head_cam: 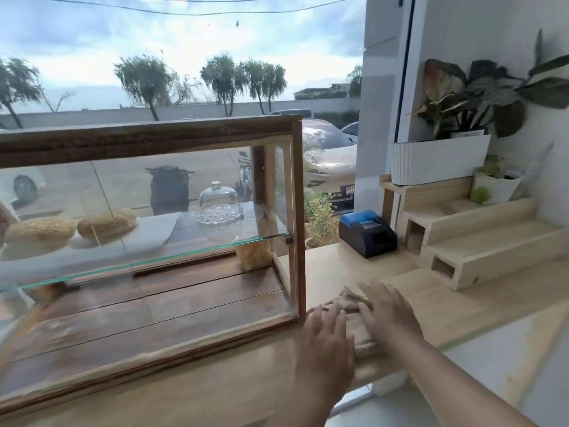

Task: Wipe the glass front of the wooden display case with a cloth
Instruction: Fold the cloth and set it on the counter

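Touching cloth (351, 303) | left hand (326, 343), right hand (389, 317) flat | beside display case (138, 138)

Both hands flat on beige cloth (360, 329), left hand (326, 343), right hand (386, 315), beside wooden display case (295, 211)

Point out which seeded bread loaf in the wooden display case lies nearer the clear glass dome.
The right-hand seeded loaf on the glass shelf, closer to the clear glass dome; the left-hand loaf sits farther away.

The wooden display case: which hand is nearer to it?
Left. The left hand lies on the cloth just right of the display case; the right hand rests further right on the same cloth.
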The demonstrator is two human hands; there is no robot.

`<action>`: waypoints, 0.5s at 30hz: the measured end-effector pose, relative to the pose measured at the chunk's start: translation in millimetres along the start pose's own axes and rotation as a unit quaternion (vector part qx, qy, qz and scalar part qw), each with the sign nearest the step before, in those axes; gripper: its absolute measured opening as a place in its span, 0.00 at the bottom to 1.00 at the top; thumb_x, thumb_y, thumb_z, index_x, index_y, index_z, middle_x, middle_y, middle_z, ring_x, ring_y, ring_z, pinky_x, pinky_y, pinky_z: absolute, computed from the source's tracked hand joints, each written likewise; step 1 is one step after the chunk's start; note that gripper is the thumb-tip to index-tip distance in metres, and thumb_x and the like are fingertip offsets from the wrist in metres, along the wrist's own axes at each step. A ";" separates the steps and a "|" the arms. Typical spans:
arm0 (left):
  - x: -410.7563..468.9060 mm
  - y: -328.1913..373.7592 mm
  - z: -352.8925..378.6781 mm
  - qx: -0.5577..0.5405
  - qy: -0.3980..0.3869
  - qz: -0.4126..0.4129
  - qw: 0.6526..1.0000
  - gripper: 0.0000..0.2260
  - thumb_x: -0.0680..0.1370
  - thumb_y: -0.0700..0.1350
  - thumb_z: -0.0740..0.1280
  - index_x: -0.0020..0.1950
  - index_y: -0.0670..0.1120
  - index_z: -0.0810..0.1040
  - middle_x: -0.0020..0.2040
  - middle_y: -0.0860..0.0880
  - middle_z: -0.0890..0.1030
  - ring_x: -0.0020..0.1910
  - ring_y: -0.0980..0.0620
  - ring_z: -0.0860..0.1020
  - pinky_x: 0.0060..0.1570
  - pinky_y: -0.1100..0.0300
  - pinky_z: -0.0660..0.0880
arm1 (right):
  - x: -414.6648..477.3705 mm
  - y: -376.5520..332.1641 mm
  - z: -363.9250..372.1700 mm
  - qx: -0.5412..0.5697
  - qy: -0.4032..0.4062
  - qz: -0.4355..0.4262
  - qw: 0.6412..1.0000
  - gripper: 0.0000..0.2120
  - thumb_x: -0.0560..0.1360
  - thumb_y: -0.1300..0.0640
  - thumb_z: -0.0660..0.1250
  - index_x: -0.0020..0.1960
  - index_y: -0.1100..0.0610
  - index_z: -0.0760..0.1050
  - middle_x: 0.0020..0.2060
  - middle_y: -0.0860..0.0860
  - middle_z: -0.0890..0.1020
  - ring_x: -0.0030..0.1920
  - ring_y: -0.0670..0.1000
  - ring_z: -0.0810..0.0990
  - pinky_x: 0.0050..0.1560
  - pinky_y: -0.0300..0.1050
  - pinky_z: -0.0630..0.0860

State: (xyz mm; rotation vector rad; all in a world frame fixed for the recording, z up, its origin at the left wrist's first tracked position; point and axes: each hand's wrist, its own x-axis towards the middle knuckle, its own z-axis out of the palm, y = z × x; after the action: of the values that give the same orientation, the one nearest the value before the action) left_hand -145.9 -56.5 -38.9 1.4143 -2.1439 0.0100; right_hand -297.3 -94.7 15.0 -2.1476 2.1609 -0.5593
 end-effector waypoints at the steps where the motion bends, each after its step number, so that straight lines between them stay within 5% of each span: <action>1: 2.3 -1.8 2.2 0.012 -0.029 0.024 0.999 0.20 0.79 0.52 0.57 0.65 0.47 0.77 0.68 0.49 0.75 0.66 0.47 0.74 0.63 0.50 0.72 | -2.8 -0.1 6.5 -0.022 -0.024 -0.034 0.999 0.23 0.81 0.45 0.54 0.76 0.40 0.60 0.77 0.45 0.61 0.76 0.52 0.57 0.74 0.50 0.56; 3: 5.9 -6.7 -3.8 0.036 -0.101 0.010 0.994 0.22 0.81 0.55 0.53 0.67 0.47 0.76 0.71 0.50 0.71 0.68 0.50 0.73 0.65 0.48 0.72 | -6.5 2.4 20.4 -0.035 -0.095 -0.059 0.993 0.25 0.81 0.42 0.47 0.78 0.37 0.52 0.79 0.44 0.54 0.78 0.52 0.51 0.76 0.53 0.49; 6: 9.9 -19.7 -2.1 0.034 -0.151 0.001 0.988 0.28 0.82 0.57 0.50 0.78 0.43 0.57 0.79 0.47 0.52 0.78 0.50 0.51 0.75 0.51 0.43 | -7.8 8.6 34.1 -0.042 -0.146 -0.047 0.987 0.25 0.83 0.43 0.45 0.79 0.38 0.43 0.80 0.45 0.45 0.79 0.50 0.47 0.77 0.53 0.46; 8: 14.4 -21.8 -3.3 0.041 -0.159 0.000 0.986 0.30 0.82 0.59 0.50 0.79 0.43 0.52 0.79 0.47 0.47 0.78 0.51 0.45 0.73 0.54 0.35 | -5.7 9.4 35.1 -0.049 -0.143 -0.039 0.988 0.26 0.83 0.44 0.45 0.79 0.40 0.41 0.80 0.46 0.45 0.79 0.50 0.47 0.78 0.52 0.46; 11: 16.3 -22.3 -10.3 0.024 -0.162 -0.001 0.987 0.31 0.82 0.61 0.51 0.80 0.45 0.51 0.79 0.51 0.44 0.78 0.53 0.44 0.70 0.57 0.33 | -2.8 6.8 34.6 -0.059 -0.148 -0.028 0.987 0.26 0.83 0.44 0.45 0.79 0.41 0.42 0.80 0.46 0.45 0.79 0.52 0.47 0.78 0.54 0.46; 15: 0.6 -34.5 -23.5 0.006 -0.152 0.019 0.988 0.34 0.79 0.62 0.56 0.79 0.45 0.54 0.80 0.50 0.51 0.78 0.54 0.48 0.76 0.57 0.45 | -3.1 2.1 31.7 -0.102 -0.171 -0.020 0.980 0.27 0.83 0.44 0.42 0.80 0.44 0.41 0.80 0.47 0.43 0.79 0.56 0.42 0.77 0.58 0.44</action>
State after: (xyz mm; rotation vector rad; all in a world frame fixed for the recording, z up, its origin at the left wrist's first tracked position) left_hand -106.2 -65.0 -28.9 1.4591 -2.4181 -0.1904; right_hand -290.3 -98.8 -15.9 -2.1903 2.0618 0.0387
